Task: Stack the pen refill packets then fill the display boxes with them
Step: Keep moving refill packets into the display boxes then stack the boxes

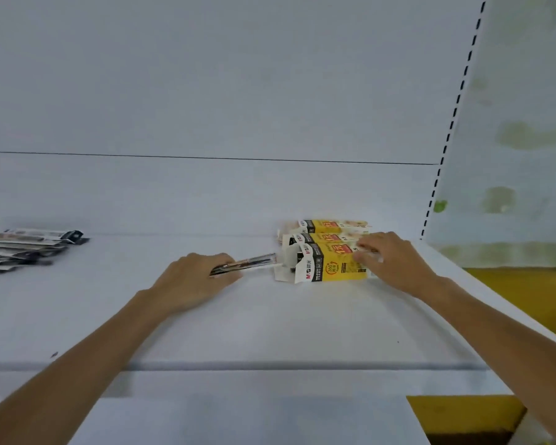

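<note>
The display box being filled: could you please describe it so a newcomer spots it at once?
On the white shelf, three yellow boxes lie at right. It is the nearest box, its white flaps open toward the packets in the left hand.

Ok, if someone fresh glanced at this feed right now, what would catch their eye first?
The three yellow display boxes lying side by side right of centre on the white shelf stand out first. The left hand grips a bundle of refill packets aimed at the open end of the nearest box, while the right hand rests on that box's right end. A loose pile of packets lies at the far left edge.
</note>
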`<state>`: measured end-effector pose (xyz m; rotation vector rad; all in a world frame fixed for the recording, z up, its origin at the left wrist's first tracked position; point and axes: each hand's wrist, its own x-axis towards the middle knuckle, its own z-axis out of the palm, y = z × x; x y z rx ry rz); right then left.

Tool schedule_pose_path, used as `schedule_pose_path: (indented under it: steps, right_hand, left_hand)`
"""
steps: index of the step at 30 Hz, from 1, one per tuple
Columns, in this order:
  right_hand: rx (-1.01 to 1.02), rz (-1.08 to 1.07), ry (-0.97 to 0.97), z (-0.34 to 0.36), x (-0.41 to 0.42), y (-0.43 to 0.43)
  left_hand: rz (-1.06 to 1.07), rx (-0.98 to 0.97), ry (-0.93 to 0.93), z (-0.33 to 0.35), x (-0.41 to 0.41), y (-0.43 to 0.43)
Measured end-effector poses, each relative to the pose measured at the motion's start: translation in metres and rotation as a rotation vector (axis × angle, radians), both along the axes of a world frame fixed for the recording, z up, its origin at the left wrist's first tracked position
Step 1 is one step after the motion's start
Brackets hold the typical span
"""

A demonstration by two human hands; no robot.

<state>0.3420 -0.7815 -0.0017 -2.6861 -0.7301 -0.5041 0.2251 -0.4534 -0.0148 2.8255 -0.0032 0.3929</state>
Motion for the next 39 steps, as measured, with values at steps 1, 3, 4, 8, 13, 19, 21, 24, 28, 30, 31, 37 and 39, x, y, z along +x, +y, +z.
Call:
schedule_pose_path:
  steps: [1,3,4,8,13,19,21,24,28,30,31,37,39]
  right_hand:
    - [-0.032,0.010,-0.039,-0.004,0.004,-0.001]
    - [-0.082,0.026,-0.099,-0.007,0.009,-0.002]
    - [-0.085,0.042,-0.114,-0.008,0.013,-0.004]
    - [0.013,0.134,-0.104,-0.011,0.023,-0.007]
    - [0.081,0.133,-0.186,-0.021,0.026,-0.008]
    - [0.082,0.173,-0.228,-0.024,0.028,-0.009]
    - [0.086,0.179,-0.226,-0.024,0.031,-0.011]
    - [0.080,0.182,-0.224,-0.025,0.033,-0.013]
    - [0.098,0.188,-0.243,-0.027,0.035,-0.014]
    - [0.107,0.191,-0.261,-0.030,0.036,-0.014]
    - [0.112,0.190,-0.265,-0.030,0.037,-0.014]
    - [0.141,0.188,-0.289,-0.032,0.038,-0.013]
    - [0.145,0.185,-0.301,-0.032,0.037,-0.013]
  left_hand:
    - [-0.004,0.067,-0.014,-0.001,0.002,-0.004]
    - [0.008,0.181,-0.068,-0.002,0.009,-0.014]
    - [0.017,0.202,-0.093,-0.002,0.013,-0.018]
    - [0.031,0.203,-0.124,-0.002,0.026,-0.028]
    - [-0.020,0.072,0.025,-0.002,0.037,-0.046]
    - [-0.069,0.078,0.009,0.010,0.055,-0.088]
    - [-0.083,0.002,0.025,0.010,0.066,-0.104]
    - [-0.101,-0.336,0.087,0.007,0.075,-0.107]
    - [-0.096,-0.622,0.009,0.011,0.069,-0.100]
    - [-0.014,-0.525,-0.127,0.014,0.066,-0.088]
    - [0.044,-0.466,-0.157,0.016,0.062,-0.079]
    - [0.099,-0.424,0.178,0.017,0.046,-0.061]
    - [0.100,-0.424,0.223,0.017,0.049,-0.067]
